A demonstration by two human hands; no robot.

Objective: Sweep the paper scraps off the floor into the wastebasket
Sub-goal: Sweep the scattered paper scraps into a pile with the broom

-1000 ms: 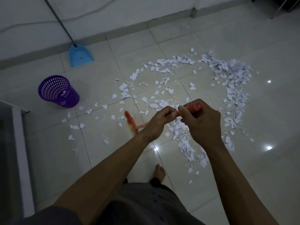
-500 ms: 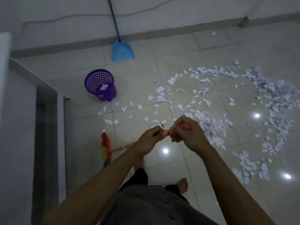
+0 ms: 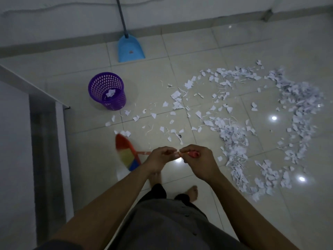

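Both of my hands grip the orange handle of a broom: my left hand (image 3: 161,159) lower on the shaft, my right hand (image 3: 196,160) at its red top end. The broom's head (image 3: 126,153), with red, yellow and blue bristles, is blurred and sits on the floor left of my hands. White paper scraps (image 3: 232,134) lie spread over the tiles from the middle to the right, thickest at the right. The purple mesh wastebasket (image 3: 107,91) stands upright at the left with one scrap inside.
A blue dustpan (image 3: 130,49) with a long grey handle leans on the far wall. A white ledge and a dark doorway frame (image 3: 45,141) run along the left. My bare feet (image 3: 191,193) stand on the tiles just below my hands.
The view has swung left, so the basket and dustpan sit nearer the middle. The broom head has moved left, away from the scraps, and turned to show its bristles. Both hands keep hold of the handle.
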